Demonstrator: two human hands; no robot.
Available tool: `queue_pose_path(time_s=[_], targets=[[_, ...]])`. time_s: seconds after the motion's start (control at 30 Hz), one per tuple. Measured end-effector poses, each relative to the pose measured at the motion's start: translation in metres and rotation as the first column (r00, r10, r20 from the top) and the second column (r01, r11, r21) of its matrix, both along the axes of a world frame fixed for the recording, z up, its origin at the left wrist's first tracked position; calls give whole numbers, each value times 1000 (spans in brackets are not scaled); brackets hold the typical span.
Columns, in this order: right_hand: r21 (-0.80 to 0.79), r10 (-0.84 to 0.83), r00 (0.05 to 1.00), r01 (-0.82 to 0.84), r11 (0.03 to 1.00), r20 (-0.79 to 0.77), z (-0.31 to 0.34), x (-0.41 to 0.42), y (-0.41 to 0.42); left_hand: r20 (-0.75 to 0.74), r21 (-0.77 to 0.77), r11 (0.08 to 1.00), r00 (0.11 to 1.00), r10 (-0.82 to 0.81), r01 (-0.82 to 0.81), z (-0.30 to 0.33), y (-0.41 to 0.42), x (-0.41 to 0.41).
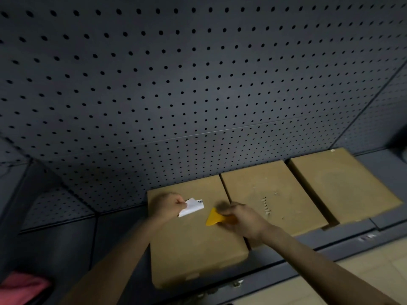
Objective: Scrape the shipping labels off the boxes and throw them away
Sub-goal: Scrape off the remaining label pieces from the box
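Left hand pinches a seemingly peeled label over the box.

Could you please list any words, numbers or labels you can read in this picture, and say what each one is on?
None can be read.
White shipping label, pinched in the left hand: a dark barcode-like patch near its top corner, too small and blurred to read.
Shelf edge strip: small pale marks, blurred.
Yellow scraper in the right hand: no text visible.
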State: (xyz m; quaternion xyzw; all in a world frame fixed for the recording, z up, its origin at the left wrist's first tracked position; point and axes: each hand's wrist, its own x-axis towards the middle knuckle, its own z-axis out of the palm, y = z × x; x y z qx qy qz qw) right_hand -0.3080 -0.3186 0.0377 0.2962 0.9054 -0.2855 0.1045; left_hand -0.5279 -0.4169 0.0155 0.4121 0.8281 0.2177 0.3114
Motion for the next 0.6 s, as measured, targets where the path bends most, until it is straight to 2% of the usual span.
queue_pose_path(time_s=[0.13,0.33,0.5,0.6], targets=[[6,0,997,0,1000,-77,-6,-28,-13,130,23,994,987,99,-103,-3,1,-7],[25,-10,1000,10,1000,-27,-6,-5,-2,280,3,984,944,172,-180,-2,0,-8],[5,-71,991,72,997,-114,-16,-34,-11,299,12,979,935,189,-202,2,6,-10],[16,-79,994,80,997,-73,-11,-21,-5,329,-16,976,921,209,-216,3,6,-14]])
